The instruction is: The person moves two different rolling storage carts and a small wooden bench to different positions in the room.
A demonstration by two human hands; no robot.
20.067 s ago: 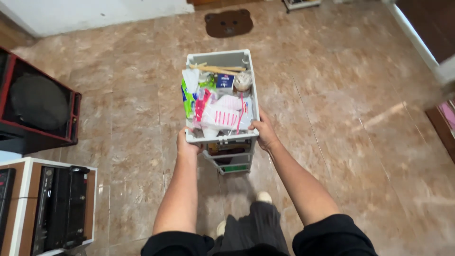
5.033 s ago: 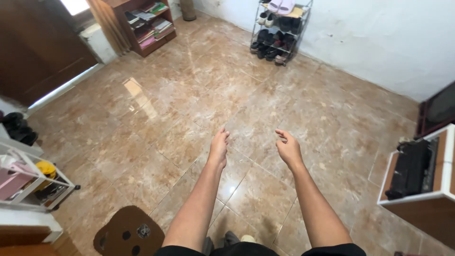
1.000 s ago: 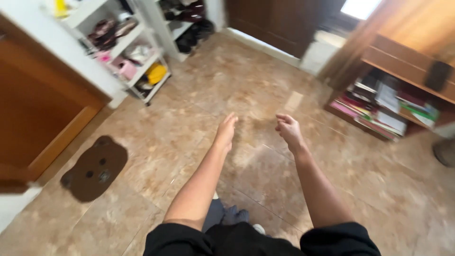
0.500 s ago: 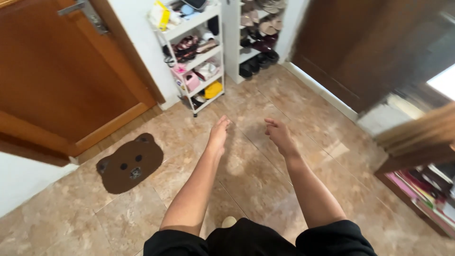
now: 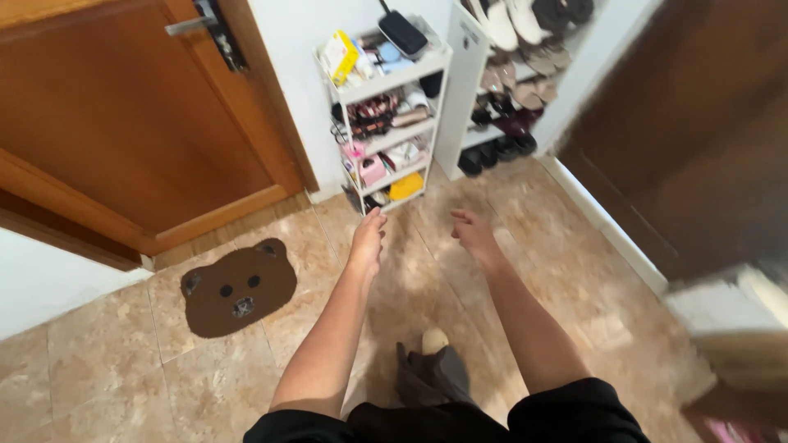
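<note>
Both my arms reach out in front of me over the brown tiled floor (image 5: 98, 369). My left hand (image 5: 367, 239) is held flat with fingers together and holds nothing. My right hand (image 5: 471, 233) is loosely curled, fingers apart, and is also empty. A narrow white tiered cart (image 5: 386, 115) packed with small items stands against the wall just beyond my left fingertips, not touched. My foot (image 5: 433, 343) shows below, between my arms.
A brown wooden door (image 5: 123, 131) stands at the left with a bear-shaped brown mat (image 5: 236, 285) before it. A white shoe shelf (image 5: 509, 74) stands to the right of the cart. A dark door (image 5: 698, 139) fills the right side.
The view has swung further left and closer to the white cart and wooden door. My hands keep the same empty pose and now sit nearer the cart.
</note>
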